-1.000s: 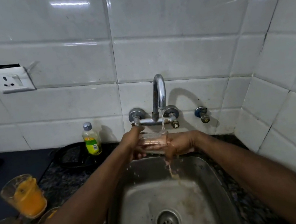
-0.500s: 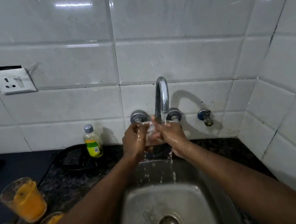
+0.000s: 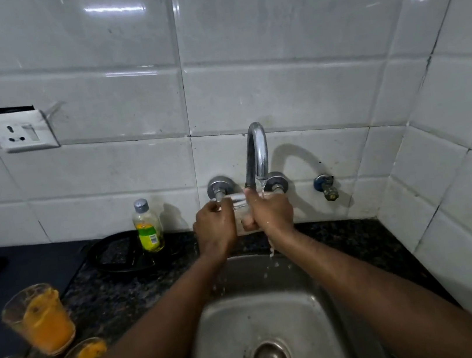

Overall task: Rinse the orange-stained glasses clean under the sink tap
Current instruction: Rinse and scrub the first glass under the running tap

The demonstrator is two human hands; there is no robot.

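While water runs from the tap (image 3: pixel 256 151), the glass (image 3: pixel 240 209) sits just beneath it above the sink (image 3: pixel 220 328), the left hand (image 3: pixel 216 227) curled round one side and the right hand (image 3: pixel 272 214) gripping the other. Wet, it is likely slippery, stiff and breakable, so a firm hold round its wall, not the rim, seems safest.

I see a dim, slightly soft picture. Light comes from above and left of the grip on the glass (image 3: pixel 239 208): the tap (image 3: pixel 257 157) casts a curved shadow on the tiles (image 3: pixel 276 90) just right of the grip, and the bottle (image 3: pixel 147 227) to its left shadows rightward too. Glare streaks the tiles high above the grip. Far below-left of it the orange glasses (image 3: pixel 40 320) smear with blur. Tile lines bow near the edges; the counter (image 3: pixel 108 296) is almost black.
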